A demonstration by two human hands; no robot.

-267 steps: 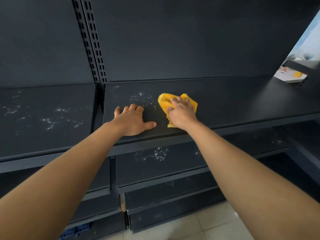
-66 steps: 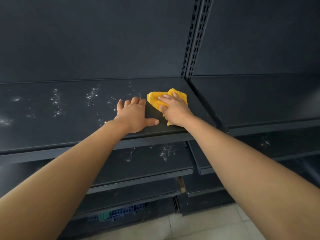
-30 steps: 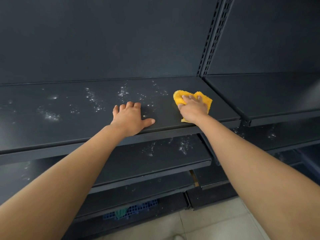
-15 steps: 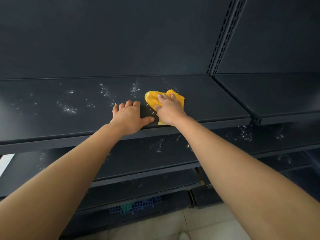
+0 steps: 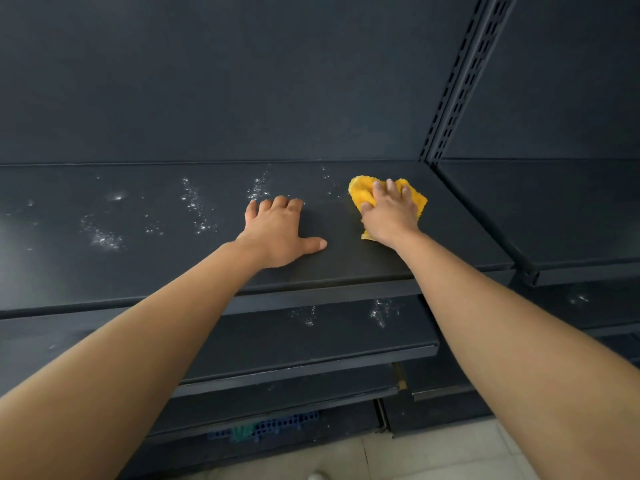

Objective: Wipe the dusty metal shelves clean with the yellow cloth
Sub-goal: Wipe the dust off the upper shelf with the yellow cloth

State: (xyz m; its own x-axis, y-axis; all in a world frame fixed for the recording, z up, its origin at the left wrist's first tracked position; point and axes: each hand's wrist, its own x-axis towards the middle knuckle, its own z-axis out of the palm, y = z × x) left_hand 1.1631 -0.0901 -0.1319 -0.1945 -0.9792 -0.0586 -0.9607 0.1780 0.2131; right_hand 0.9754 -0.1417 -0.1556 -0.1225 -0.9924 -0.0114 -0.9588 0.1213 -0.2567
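— Right hand (image 5: 388, 211): pressed flat over the yellow cloth (image 5: 360, 192), fingers spread across it, pinning it to the top shelf (image 5: 460, 233) near the slotted upright (image 5: 460, 77). Probably for even pressure while rubbing.

— And the left hand (image 5: 277, 233)?

— Open, palm down, holding nothing. Planted beside the cloth, likely as a brace.

— Dust (image 5: 194, 206) remaining?

— Plenty: white specks scattered left of both hands, more on the lower shelf (image 5: 242, 337). Clean-looking patch only around the cloth.
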